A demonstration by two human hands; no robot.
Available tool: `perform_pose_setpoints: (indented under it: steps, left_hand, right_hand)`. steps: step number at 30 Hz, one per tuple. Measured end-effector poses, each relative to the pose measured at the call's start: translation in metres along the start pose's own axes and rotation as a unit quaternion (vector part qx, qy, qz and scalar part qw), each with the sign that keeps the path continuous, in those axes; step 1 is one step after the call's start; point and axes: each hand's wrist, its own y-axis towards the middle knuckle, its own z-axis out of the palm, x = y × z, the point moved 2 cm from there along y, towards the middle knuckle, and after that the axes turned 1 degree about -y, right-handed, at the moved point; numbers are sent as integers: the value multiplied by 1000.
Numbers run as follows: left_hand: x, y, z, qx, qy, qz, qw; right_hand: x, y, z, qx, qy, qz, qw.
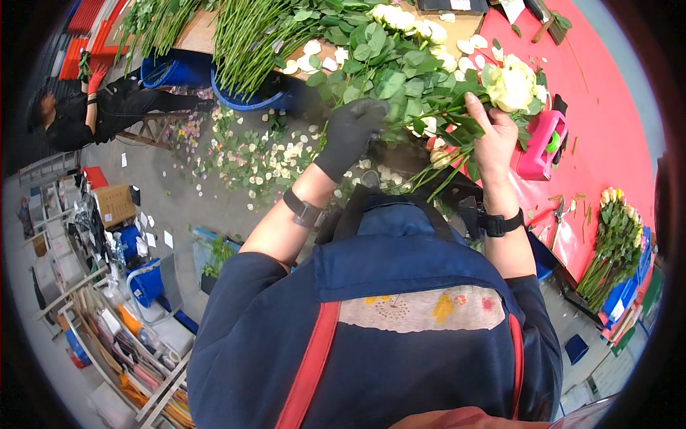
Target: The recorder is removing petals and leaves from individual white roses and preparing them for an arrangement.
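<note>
My left hand (356, 131), in a black glove, has curled fingers beside rose stems and leaves; whether it grips any is unclear. My bare right hand (496, 134) holds leafy rose stems, its thumb over them, just below a large creamy-white rose (512, 83). Cut stem ends (442, 174) stick out below, between my hands. More white roses (404, 20) and dense rose leaves (394, 75) lie on the bench beyond. A pink tape dispenser (538, 145) stands right of my right hand. Pruning shears (558, 214) lie nearer on the red bench cover (605, 134).
Long green stems (252, 48) overhang a blue bucket (246, 102). Fallen petals (284, 155) litter the floor. A bundle of yellow-pink roses (611, 236) lies at the right. A co-worker (91, 112) in red gloves is at far left. A cardboard box (113, 204) and shelving stand lower left.
</note>
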Motion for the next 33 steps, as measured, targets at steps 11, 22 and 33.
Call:
perform_pose_setpoints:
  steps: [11,22,33]
  left_hand:
    - [49,6,-31,-106,95,71,987]
    - [50,-24,-50,-7,639,98,763]
    - [13,-26,-98,-26,257,95,961]
  right_hand:
    - [14,-15,-23,-45,162,-25,986]
    - [26,-2,-46,-146,209,-29,967]
    - [52,-31,-16,-28,98,-62,993]
